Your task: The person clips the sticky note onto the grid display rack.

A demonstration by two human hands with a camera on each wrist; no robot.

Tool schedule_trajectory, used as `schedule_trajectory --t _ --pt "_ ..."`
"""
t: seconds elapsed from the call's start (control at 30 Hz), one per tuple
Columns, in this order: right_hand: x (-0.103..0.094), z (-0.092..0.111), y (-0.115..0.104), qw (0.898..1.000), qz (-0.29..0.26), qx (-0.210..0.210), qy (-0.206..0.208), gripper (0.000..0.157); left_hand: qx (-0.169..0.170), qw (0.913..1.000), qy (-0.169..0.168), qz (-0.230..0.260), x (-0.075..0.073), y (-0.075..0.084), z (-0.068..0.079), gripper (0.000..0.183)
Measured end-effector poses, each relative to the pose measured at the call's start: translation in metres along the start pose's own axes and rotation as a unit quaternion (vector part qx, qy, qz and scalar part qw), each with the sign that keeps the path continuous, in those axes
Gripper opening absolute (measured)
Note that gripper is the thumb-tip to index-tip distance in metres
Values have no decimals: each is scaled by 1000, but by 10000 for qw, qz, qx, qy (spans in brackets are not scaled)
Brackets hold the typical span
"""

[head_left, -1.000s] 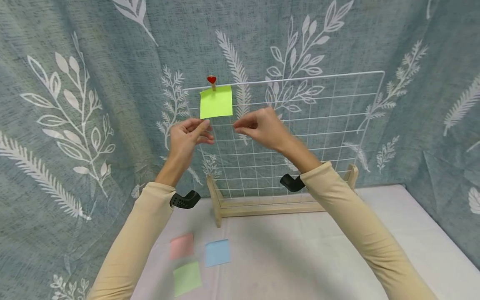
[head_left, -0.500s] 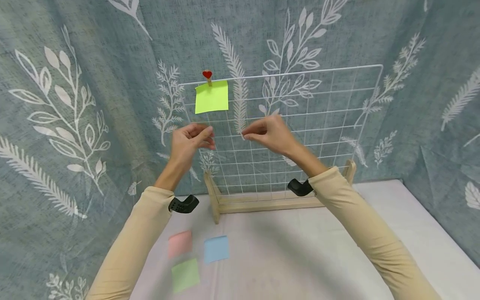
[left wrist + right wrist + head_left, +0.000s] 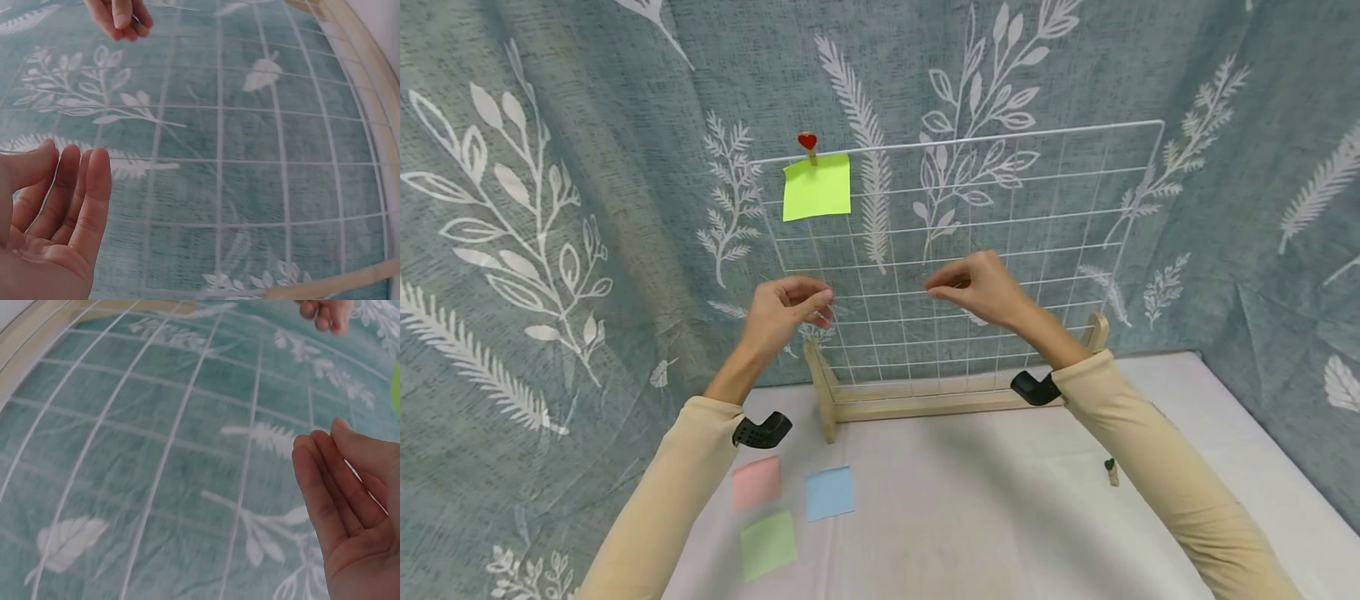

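A bright yellow-green sticky note [image 3: 817, 190] hangs at the upper left of the white wire grid [image 3: 970, 267], held to its top wire by a small wooden clothespin with a red heart [image 3: 807, 142]. Below the note, in front of the grid, is my left hand [image 3: 790, 312], holding nothing, fingers loosely bent. To its right my right hand [image 3: 976, 287] hovers before the grid, also holding nothing. Both wrist views show relaxed fingers [image 3: 72, 187] with air between them and the wires; the right wrist view catches the note's edge [image 3: 395, 390].
On the white tabletop at front left lie a pink note [image 3: 756, 482], a blue note [image 3: 830, 493] and a pale green note [image 3: 768, 546]. Beside the right forearm lies a clothespin with a green heart [image 3: 1112, 472]. A wooden base [image 3: 925, 405] supports the grid before a leaf-patterned curtain [image 3: 647, 192].
Both hands have drawn down from the hanging note, the right one also moving right. The note stays clipped. The clothespin with the green heart has come into view beside the right forearm.
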State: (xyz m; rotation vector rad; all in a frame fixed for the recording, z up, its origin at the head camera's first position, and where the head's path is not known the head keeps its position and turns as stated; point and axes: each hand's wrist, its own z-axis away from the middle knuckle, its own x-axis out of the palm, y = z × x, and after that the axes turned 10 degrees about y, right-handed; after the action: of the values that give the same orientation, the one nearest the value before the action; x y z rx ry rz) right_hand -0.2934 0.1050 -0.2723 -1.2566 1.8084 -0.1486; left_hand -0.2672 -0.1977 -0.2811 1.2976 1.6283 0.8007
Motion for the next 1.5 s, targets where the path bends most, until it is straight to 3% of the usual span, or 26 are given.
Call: schedule_trajectory --t 0.23,0.53,0.83,1.0,1.5 --pt "-15 17 17 9993 170 340 -42 16 -72 9998 -147 -94 -3 -14 9 25" --pt "-22 47 29 9974 384 593 154 16 -641 9972 -323 -196 -9 -33 27 29" --pt "-29 94 70 9928 556 1050 154 16 -939 9954 -183 -73 -10 -51 44 30" --pt "-31 119 88 9909 304 1313 -26 20 -1189 9927 -2 196 -10 -64 53 29" --pt "-24 171 116 9836 168 1784 181 16 -1718 9851 76 -5 2 -99 82 31"
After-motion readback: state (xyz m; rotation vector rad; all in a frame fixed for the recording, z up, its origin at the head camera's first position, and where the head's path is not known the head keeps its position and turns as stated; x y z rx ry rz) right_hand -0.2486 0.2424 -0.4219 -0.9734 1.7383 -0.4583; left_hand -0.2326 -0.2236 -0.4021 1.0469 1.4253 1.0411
